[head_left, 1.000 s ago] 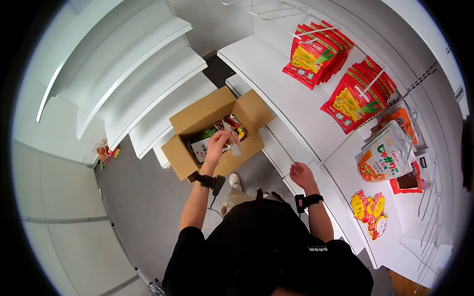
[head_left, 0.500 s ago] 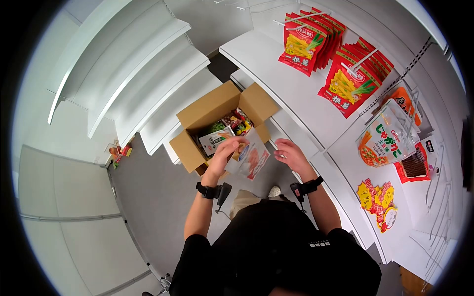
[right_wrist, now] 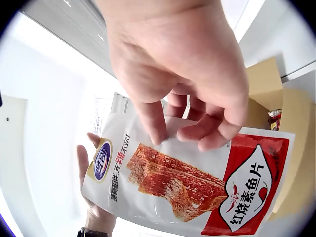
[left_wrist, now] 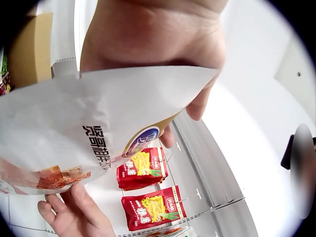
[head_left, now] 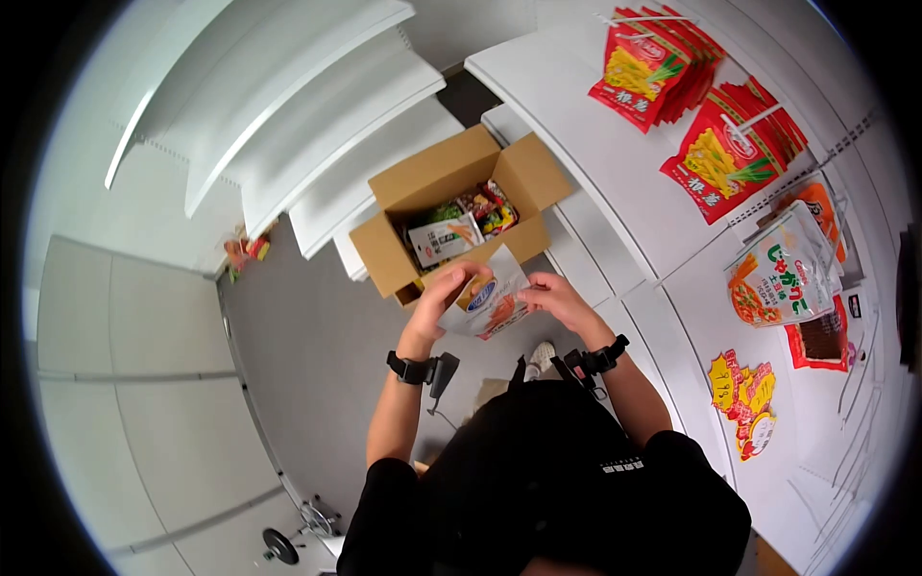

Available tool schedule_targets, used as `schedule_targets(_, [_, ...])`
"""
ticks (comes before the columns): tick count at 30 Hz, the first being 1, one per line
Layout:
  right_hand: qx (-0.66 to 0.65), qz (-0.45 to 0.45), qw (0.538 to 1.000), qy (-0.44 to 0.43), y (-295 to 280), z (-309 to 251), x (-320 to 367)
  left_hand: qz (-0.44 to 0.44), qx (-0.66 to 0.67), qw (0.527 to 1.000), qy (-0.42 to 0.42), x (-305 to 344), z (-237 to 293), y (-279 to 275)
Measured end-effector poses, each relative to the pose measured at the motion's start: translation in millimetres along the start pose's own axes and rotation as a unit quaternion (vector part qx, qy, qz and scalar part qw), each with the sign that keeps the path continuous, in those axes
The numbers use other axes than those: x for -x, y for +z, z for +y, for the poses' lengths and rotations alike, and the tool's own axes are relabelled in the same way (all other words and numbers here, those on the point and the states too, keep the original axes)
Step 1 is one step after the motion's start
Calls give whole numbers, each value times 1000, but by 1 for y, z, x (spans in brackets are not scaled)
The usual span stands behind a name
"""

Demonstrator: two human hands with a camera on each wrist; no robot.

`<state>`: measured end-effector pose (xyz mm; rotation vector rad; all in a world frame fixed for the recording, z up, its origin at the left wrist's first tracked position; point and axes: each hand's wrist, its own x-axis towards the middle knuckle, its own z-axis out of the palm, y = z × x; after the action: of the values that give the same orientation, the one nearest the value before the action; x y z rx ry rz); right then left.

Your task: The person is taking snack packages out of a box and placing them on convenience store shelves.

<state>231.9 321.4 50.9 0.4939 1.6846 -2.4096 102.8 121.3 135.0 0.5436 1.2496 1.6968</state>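
Note:
A white snack bag [head_left: 499, 302] with a blue oval logo and a red printed end is held in front of the body, between both hands. My left hand [head_left: 442, 302] grips it at the logo end, with part of its fingers hidden behind the bag in the left wrist view. At the opposite long edge, my right hand [head_left: 567, 305] pinches the bag; its thumb lies on the printed face in the right wrist view. That face [right_wrist: 173, 177] shows reddish-brown strips. Just beyond the hands, an open cardboard box [head_left: 432, 171] contains a similar white bag [head_left: 445, 238] and several colourful packets [head_left: 495, 206].
Red snack bags [head_left: 725, 158] hang from hooks over the white shelf [head_left: 567, 115] on the right. Nearer hang a white-green bag [head_left: 783, 274] and yellow-red price tags [head_left: 741, 398]. Tiered white shelves [head_left: 336, 125] stand at left, with packets [head_left: 247, 252] on the floor beyond.
My left hand has brought the white bag out of the box toward the body. The right hand has come in from the right and taken hold of the bag's edge.

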Motion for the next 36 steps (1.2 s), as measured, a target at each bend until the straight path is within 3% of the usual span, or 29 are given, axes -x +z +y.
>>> schedule_targets(10, [-25,53,997,-60,28,12,20,77,151,982,80,51,-24,-2])
schedule_targets(16, [-113,90,988,-49,40,8,45,100,54,990,80,85,-60,-5])
schedule_targets(22, [-136,23,990,-33,61,2,77,102,1,992,70,144,-64,24])
schedule_targets(31, [-197,-83,977,16,129,12,129,219,-49,973,52,241,-119,54])
schedule_targets(36, [-140,-105,984,11,146,29,157,272,-26,958,85,277,-143,72])
